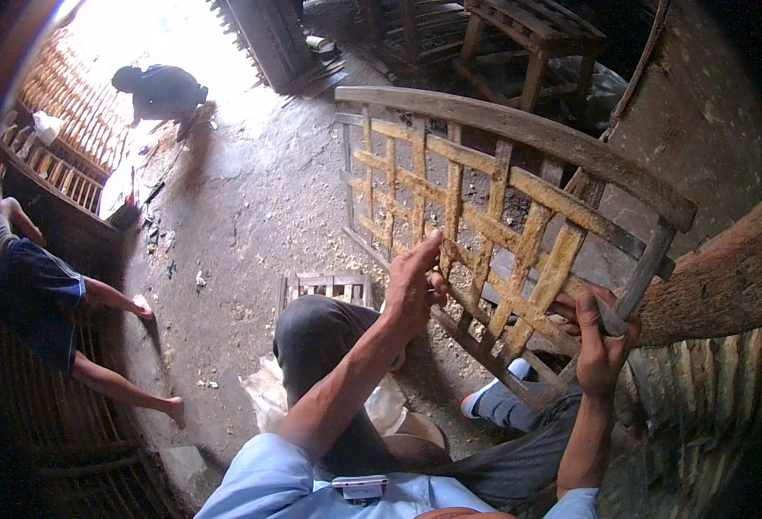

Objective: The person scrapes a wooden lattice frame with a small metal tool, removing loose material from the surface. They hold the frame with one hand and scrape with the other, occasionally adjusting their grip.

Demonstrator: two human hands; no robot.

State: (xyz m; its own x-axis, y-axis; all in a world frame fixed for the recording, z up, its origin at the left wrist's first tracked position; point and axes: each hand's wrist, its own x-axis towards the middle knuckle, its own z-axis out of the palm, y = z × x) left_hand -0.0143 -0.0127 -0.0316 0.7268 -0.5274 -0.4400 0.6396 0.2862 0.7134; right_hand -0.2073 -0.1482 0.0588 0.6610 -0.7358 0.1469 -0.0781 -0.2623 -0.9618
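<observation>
A wooden lattice panel (506, 233) with a curved, greyish top rail and worn yellowish crossed slats stands tilted before my knees. My right hand (601, 346) grips its frame at the lower right corner, fingers curled round the wood. Against the middle of the lattice is my left hand (415, 277), its fingers bent and drawn together beside a slat. Whatever it may hold is too small or hidden to make out. The lower edge of the panel rests close to my right leg, partly behind my hands.
A smaller slatted wooden piece (325, 285) lies on the dusty floor past my left knee. White sacking (264, 394) is beside it. A wooden stool (532, 43) stands at the back. One person (169, 91) bends near the bright opening; another (39, 285) is at the left.
</observation>
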